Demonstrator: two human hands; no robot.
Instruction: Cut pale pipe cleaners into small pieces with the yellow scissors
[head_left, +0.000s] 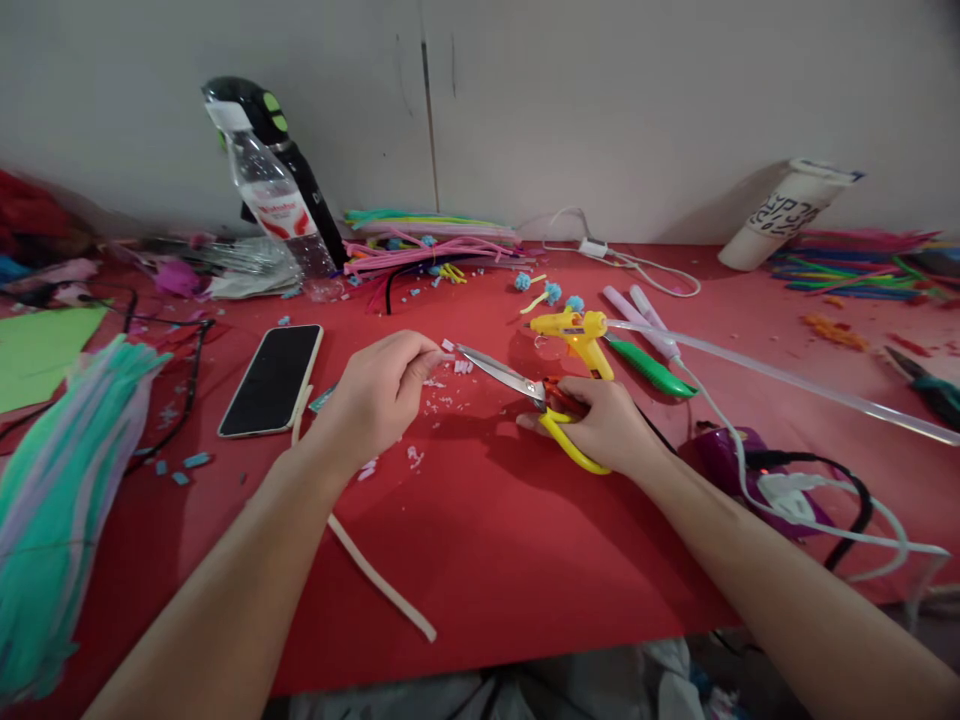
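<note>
My right hand (600, 420) is closed around the handles of a pair of scissors (506, 375) with yellow and dark red grips. The blades point left and look nearly together. Close to their tips, my left hand (386, 385) pinches a thin pale lilac strip (448, 356), perhaps a pipe cleaner, mostly hidden by the fingers. Short pale lilac cut pieces (463, 367) and fine fluff lie on the red table (480, 560) under the blade tips. A cream pipe cleaner (382, 580) runs out from beneath my left forearm.
A yellow glue gun (574, 335) with a long clear stick lies behind my right hand, near a green-handled tool (652, 368). Cables run to a purple power block (727, 455). Left are a phone (274, 380), green and lilac pipe cleaners (67, 510) and a plastic bottle (274, 195).
</note>
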